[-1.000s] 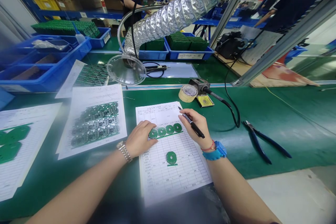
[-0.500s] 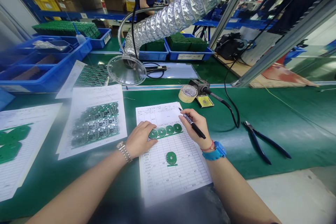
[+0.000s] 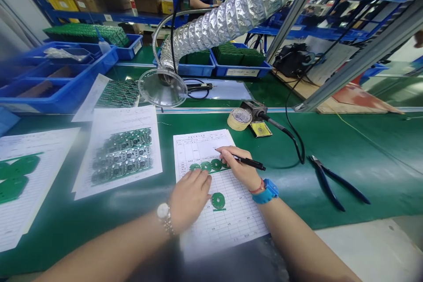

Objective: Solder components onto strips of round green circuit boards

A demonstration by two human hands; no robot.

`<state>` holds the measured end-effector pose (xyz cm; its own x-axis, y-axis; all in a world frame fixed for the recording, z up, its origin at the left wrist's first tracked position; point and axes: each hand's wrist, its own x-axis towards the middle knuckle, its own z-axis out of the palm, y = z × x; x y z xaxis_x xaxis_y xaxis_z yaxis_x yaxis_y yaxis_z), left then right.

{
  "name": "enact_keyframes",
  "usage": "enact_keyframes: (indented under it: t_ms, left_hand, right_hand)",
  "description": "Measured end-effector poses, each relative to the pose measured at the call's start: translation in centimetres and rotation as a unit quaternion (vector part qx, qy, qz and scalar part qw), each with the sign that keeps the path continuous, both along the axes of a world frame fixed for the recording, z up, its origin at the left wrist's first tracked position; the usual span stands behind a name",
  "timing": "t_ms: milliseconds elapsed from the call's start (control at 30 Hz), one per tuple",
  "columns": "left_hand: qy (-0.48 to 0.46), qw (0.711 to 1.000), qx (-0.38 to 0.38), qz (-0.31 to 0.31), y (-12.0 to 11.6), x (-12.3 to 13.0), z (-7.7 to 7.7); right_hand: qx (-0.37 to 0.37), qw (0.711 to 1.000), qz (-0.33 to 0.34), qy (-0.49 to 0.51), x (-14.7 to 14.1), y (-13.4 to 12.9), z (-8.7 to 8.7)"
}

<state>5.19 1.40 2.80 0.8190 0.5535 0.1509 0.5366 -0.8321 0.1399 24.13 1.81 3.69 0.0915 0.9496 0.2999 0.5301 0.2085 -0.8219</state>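
A printed form (image 3: 238, 224) lies on the green bench mat in front of me. My left hand (image 3: 191, 196) rests flat on it with fingers stretched out, the fingertips at the lower edge of a row of round green circuit boards (image 3: 216, 165). My right hand (image 3: 243, 169) grips a black pen (image 3: 253, 163), its tip over the upper part of the form. That hand partly covers the right end of the row. Below, beside my left thumb, lies a single round circuit board (image 3: 218, 201) with a thin green strip under it.
Right of the form lie side cutters (image 3: 330, 180). A tape roll (image 3: 239, 119) sits by a soldering iron stand (image 3: 254, 108). A foil duct with a clear hood (image 3: 162, 88) hangs ahead. Circuit boards (image 3: 128, 154) on papers lie left; blue bins (image 3: 66, 92) stand behind.
My left hand has moved right and toward me, off the left end of the board row. My right hand has shifted left and down, bringing the pen tip further left over the form.
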Motion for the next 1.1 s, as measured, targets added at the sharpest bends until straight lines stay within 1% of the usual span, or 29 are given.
enact_keyframes:
  t_ms: [100,200,267,500,667,733,900,1000,1100]
  left_hand:
    - [0.008,1.000,0.028,-0.005,-1.0,0.3,-1.0]
    - [0.020,0.999,0.026,0.000,-0.8,0.3,-1.9]
    - [0.024,1.000,0.020,0.000,-0.6,0.3,-2.2]
    - [0.030,0.999,0.029,-0.005,-0.5,0.5,-1.9]
    - [0.032,0.999,0.021,-0.007,-0.5,0.6,-1.9]
    - [0.030,0.999,0.019,-0.006,-0.5,0.6,-1.8]
    - [0.030,0.999,0.025,-0.006,-0.5,0.7,-1.7]
    - [0.030,0.999,0.029,-0.007,-0.5,0.8,-1.7]
    - [0.035,0.999,0.031,-0.005,-0.6,0.8,-1.8]
  right_hand:
    - [-0.020,1.000,0.015,0.004,-0.6,0.1,-0.3]
    - [-0.035,0.999,0.017,0.005,-1.1,0.2,-0.8]
    - [-0.043,0.999,0.013,0.006,-1.4,0.2,-1.1]
    - [-0.067,0.997,0.024,0.014,-1.9,0.3,-1.7]
    - [-0.105,0.993,0.043,-0.005,-2.1,0.7,-1.4]
    - [-0.117,0.992,0.039,-0.022,-2.3,0.9,-1.2]
    - [-0.089,0.995,-0.010,-0.039,-2.9,1.0,-1.1]
    - [-0.068,0.996,-0.026,-0.046,-3.0,1.0,-1.5]
    - [-0.030,0.996,-0.036,-0.071,-3.1,1.0,-2.1]
